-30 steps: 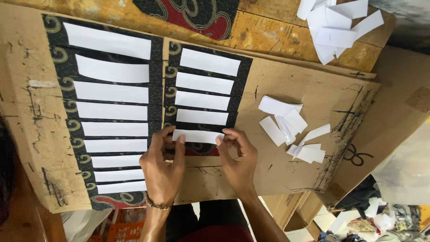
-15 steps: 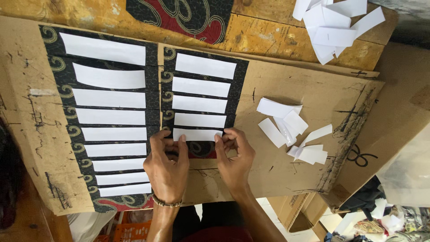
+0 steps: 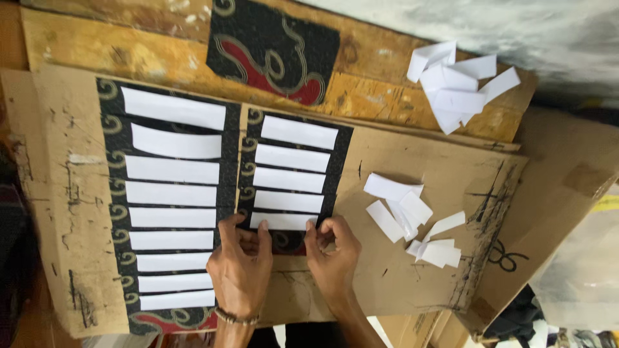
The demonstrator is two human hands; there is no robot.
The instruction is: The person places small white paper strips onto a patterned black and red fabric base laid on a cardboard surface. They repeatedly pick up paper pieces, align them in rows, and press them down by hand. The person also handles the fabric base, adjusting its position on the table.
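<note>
Both hands press the lowest white paper strip (image 3: pixel 282 221) onto the narrower black patterned panel (image 3: pixel 293 177), left hand (image 3: pixel 240 267) at its left end, right hand (image 3: pixel 332 254) at its right, fingers narrow and pinching its lower edge. Four strips sit above it; nine fill the wider panel (image 3: pixel 173 200). Judged: strip-laying in hand; next move calls for smoothing flat, then taking one from the loose strips (image 3: pixel 412 222) on the cardboard sheet (image 3: pixel 412 283).

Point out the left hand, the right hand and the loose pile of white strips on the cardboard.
left hand (image 3: pixel 240 267), head view, back of hand.
right hand (image 3: pixel 332 254), head view, knuckles.
loose pile of white strips (image 3: pixel 412 222), head view, middle strip.
</note>
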